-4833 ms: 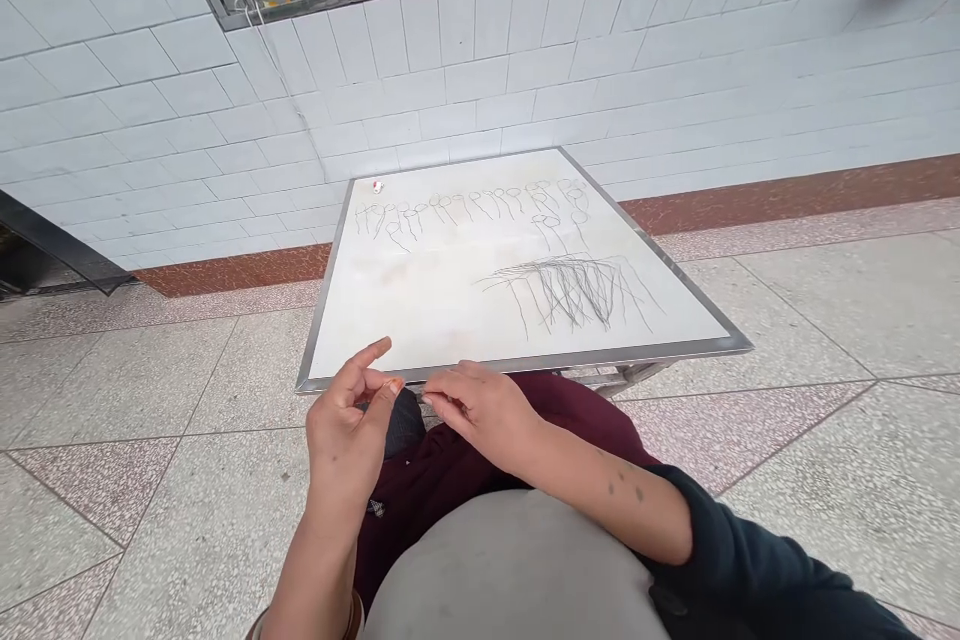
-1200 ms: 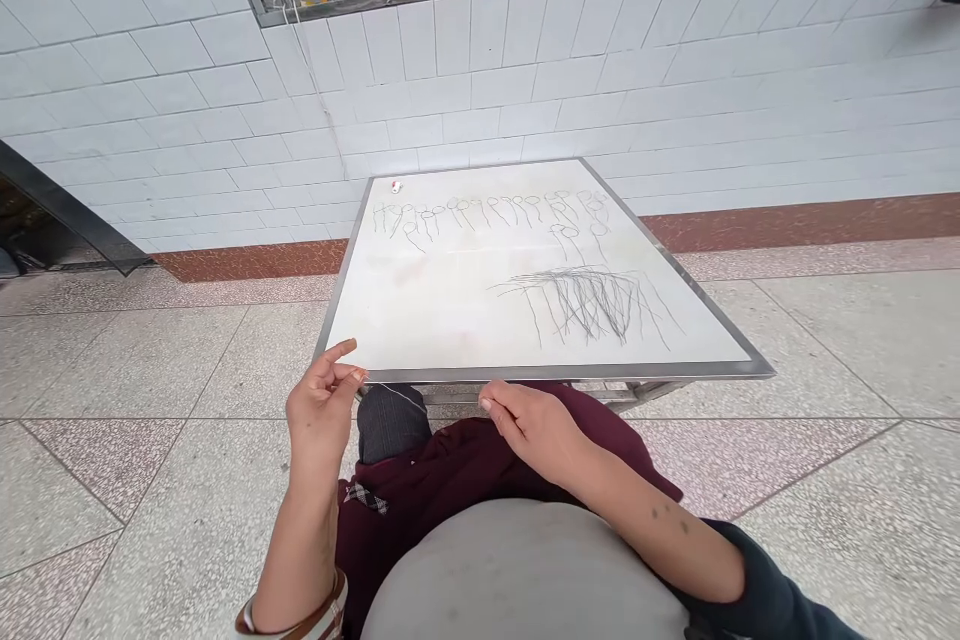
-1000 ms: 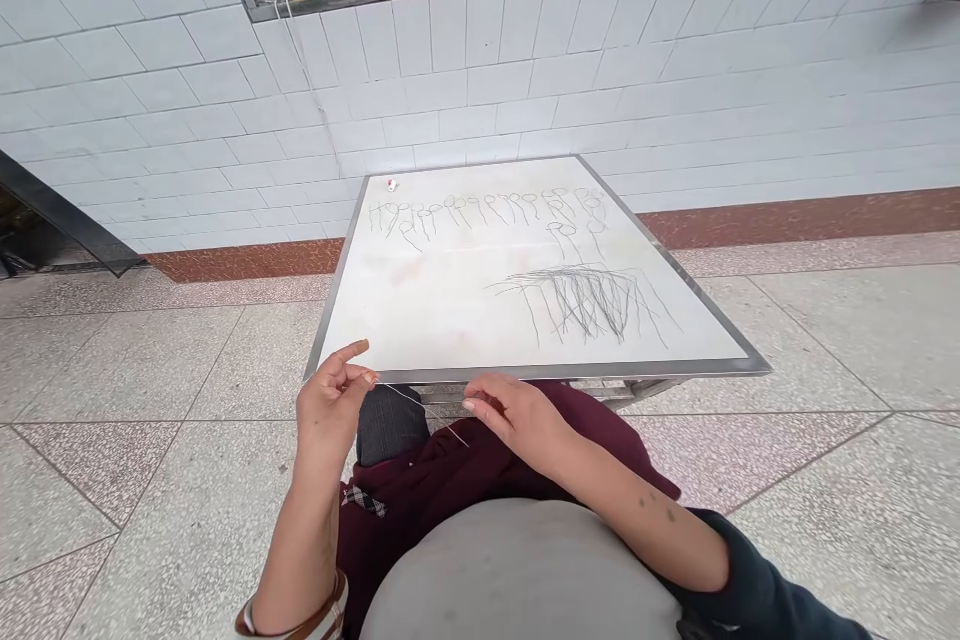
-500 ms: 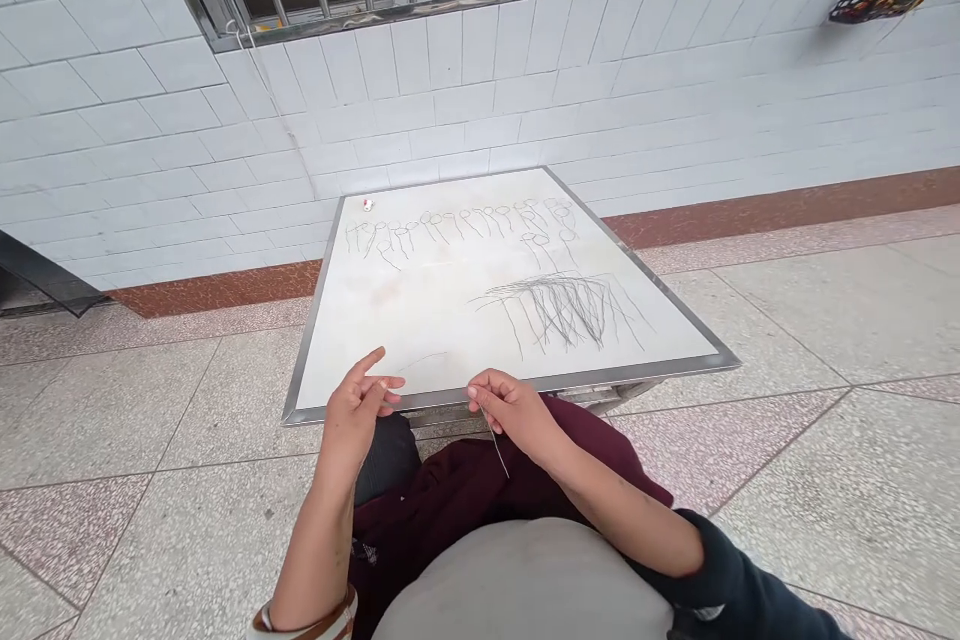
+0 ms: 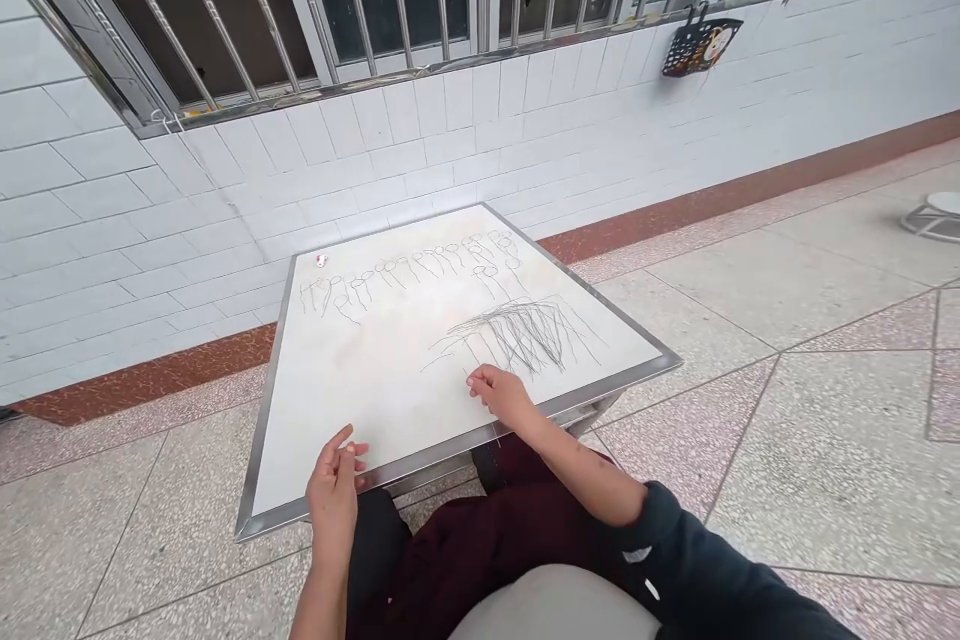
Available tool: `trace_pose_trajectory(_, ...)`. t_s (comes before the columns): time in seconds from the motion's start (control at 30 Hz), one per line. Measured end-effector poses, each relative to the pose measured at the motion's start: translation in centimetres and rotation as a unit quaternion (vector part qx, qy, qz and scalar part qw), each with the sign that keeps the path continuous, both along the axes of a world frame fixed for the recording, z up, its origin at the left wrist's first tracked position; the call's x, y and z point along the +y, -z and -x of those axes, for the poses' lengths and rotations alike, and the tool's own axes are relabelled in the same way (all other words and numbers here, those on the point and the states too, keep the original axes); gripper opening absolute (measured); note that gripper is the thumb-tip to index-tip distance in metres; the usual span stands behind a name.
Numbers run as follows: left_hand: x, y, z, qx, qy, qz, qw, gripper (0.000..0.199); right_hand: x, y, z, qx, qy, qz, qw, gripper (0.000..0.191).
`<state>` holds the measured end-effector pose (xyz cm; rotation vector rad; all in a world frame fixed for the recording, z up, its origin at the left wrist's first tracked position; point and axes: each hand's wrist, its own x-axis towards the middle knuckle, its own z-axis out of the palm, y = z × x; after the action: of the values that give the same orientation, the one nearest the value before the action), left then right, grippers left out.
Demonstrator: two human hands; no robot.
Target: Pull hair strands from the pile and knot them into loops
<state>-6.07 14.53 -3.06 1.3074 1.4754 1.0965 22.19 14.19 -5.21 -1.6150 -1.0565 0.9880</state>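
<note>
My right hand [image 5: 501, 394] is over the front part of the white table [image 5: 360, 400], thumb and fingertips pinched on a thin wire. My left hand [image 5: 336, 480] is at the table's front edge, fingers apart, with nothing seen in it. To the right on the tabletop lies a loose pile of thin dark wires [image 5: 525, 332]. Several wires with looped ends [image 5: 420, 260] form a row along the back. A single curved wire [image 5: 438, 356] lies left of the pile.
A small red and white object [image 5: 322, 261] sits at the table's back left corner. Behind the table is a white tiled wall [image 5: 337, 160] with a barred window. A patterned bag [image 5: 701, 45] hangs at the right, and a round stool [image 5: 941, 205] stands far right.
The view has turned right and tilted up. My right hand has moved forward over the tabletop with the wire, towards the pile. My left hand stays near the front edge, farther from the right hand.
</note>
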Motion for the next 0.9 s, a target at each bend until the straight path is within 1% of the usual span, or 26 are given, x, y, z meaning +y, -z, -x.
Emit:
trace_pose_trajectory(0.07, 1.2, 0.5, -0.1, 0.01, -0.026, -0.026, 0.999, 0.056, 1.1, 0.5, -1.5, -0.051, 0.01, 0.017, 0.998, 0.011)
trace_pose_trajectory(0.17, 2.4, 1.8, -0.2, 0.023, -0.061, -0.046, 0.997, 0.056, 2.1, 1.1, -3.2, -0.12, 0.018, 0.038, 0.992, 0.012)
trace_pose_trajectory(0.3, 2.6, 3.4, 0.1, 0.041, -0.081, -0.046, 0.995, 0.055, 2.7, 1.6, -4.2, -0.184, 0.019, 0.056, 0.981, 0.013)
trace_pose_trajectory(0.43, 2.7, 4.3, 0.4, 0.06, -0.101, -0.04, 0.992, 0.055, 3.3, 1.6, -4.6, -0.23, 0.022, 0.077, 0.97, 0.015)
trace_pose_trajectory(0.57, 3.0, 5.3, 0.6, 0.096, -0.129, -0.031, 0.987, 0.052, 3.6, 1.3, -4.8, -0.262, 0.024, 0.084, 0.961, 0.017)
trace_pose_trajectory(0.7, 3.1, 6.2, 0.7, 0.147, -0.128, -0.018, 0.981, 0.05, 3.3, 0.7, -5.1, -0.29, 0.022, 0.088, 0.953, 0.019)
trace_pose_trajectory(0.8, 2.9, 6.2, 0.3, 0.15, -0.124, -0.022, 0.981, 0.052, 3.4, 0.0, -5.6, -0.313, 0.015, 0.085, 0.946, 0.017)
trace_pose_trajectory(0.9, 2.4, 5.9, -0.4, 0.148, -0.143, -0.024, 0.978, 0.05, 4.9, -1.0, -6.9, -0.344, 0.013, 0.079, 0.936, 0.017)
